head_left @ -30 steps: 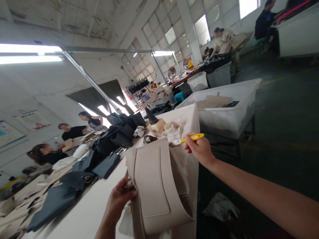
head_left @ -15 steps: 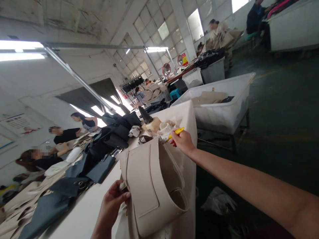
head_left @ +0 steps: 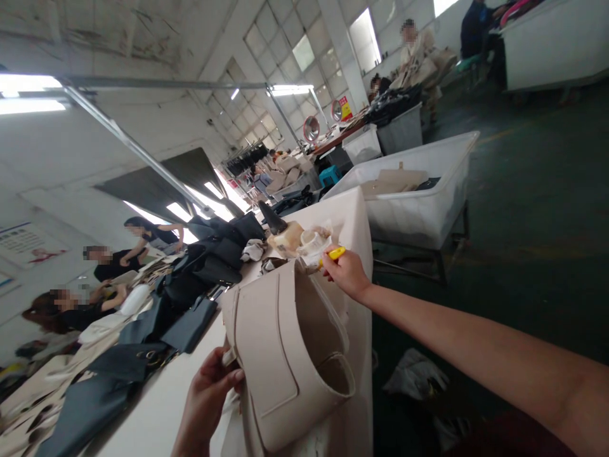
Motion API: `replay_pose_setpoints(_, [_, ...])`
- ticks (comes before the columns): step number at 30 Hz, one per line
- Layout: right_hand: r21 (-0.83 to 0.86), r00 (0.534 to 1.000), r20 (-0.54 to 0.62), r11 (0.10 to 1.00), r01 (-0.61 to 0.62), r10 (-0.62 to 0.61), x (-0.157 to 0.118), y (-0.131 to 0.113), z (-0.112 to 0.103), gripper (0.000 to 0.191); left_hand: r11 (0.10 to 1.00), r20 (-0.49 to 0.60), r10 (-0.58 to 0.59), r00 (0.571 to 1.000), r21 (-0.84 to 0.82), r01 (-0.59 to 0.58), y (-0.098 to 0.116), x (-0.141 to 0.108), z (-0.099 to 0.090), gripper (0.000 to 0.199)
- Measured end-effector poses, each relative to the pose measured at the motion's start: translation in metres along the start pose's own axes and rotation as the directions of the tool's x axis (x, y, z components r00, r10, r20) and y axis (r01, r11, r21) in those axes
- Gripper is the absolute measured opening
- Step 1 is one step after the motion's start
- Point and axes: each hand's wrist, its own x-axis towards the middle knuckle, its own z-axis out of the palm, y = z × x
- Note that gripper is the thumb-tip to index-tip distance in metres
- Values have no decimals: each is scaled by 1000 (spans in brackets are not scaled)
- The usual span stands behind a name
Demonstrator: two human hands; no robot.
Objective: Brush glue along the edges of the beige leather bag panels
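A beige bag [head_left: 271, 349] lies on its side on the white table, its open end facing right. My left hand [head_left: 212, 387] grips the bag's left edge, thumb and fingers pinched around it. In my right hand [head_left: 346, 271] is a yellow-handled tool [head_left: 337, 253], held by the bag's far upper corner; its tip is hard to make out. Just beyond stand a white cup-like container [head_left: 311, 241] and a yellowish container [head_left: 287, 240] with a black cone-shaped top [head_left: 272, 218].
Dark bags [head_left: 216, 254] are heaped along the table's left side. A white wheeled bin [head_left: 413, 209] with beige pieces stands beyond the table's right edge. Several people work at the left and far back. A plastic bag [head_left: 416, 374] lies on the floor.
The whole view has shifted slightly. The yellow handle has tilted in my right hand and shows less of its length. My left hand keeps its hold on the bag.
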Motion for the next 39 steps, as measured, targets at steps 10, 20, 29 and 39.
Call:
replay_pose_setpoints(10, [-134, 977, 147, 975, 177, -157, -1, 2, 6, 17, 1000, 5, -2, 1000, 19, 2, 0, 1, 2, 37])
replay_pose_setpoints(20, [-42, 975, 141, 983, 177, -169, -3, 11, 2, 18, 1000, -27, -6, 1000, -5, 5, 2, 0, 4, 37])
replay_pose_setpoints(29, [59, 996, 42, 996, 74, -77, -5, 15, -7, 18, 1000, -6, 4, 1000, -1, -4, 2, -1, 2, 36])
replay_pose_setpoints(39, [197, 974, -33, 956, -216, 226, 1, 14, 3, 13, 1000, 9, 10, 1000, 1, -10, -1, -1, 0, 36])
